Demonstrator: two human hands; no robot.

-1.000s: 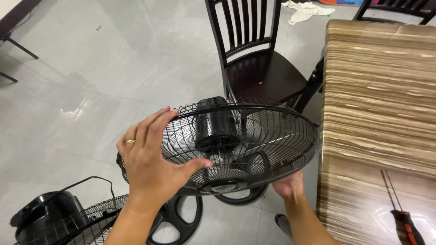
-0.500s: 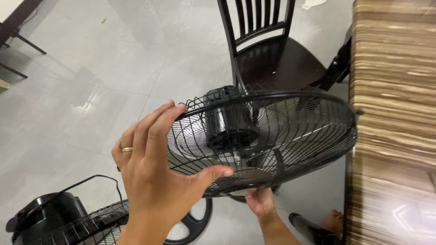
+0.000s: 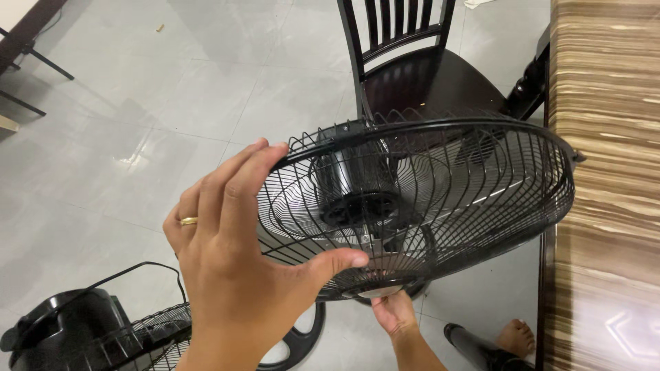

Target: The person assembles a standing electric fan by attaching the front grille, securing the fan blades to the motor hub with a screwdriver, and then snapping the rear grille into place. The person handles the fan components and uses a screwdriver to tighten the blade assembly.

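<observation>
Shifted since the earlier frame: fan cage (image 3: 440, 199) now larger in view and further toward 3 o'clock, its rim all but meeting the table (image 3: 605, 137) edge; both hands kept their places on it.

Item 1. Fan cage, black wire, round, with motor housing (image 3: 350, 182) seen through the grille. Held in the air, tilted, above the tiled floor (image 3: 172, 103), in front of a dark wooden chair (image 3: 426, 82) at 12 o'clock.

Item 2. Left hand (image 3: 234, 275), ring on one finger, at 9 o'clock of the cage; fingers spread wide over the rim, thumb hooked under it, gripping.

Item 3. Right hand (image 3: 392, 312), at 6 o'clock beneath the cage; mostly hidden, seems to support the underside near the centre cap, but its grip cannot be told.

Item 4. Second fan (image 3: 89, 336), black, with cord, lying on the floor at 7 o'clock; a bare foot (image 3: 515, 336) at 5 o'clock.

Risk, as a judgement: the rim's small side tab could knock or catch on the table edge; a slack grip on thin wires could let the cage tip and drop toward the foot.
</observation>
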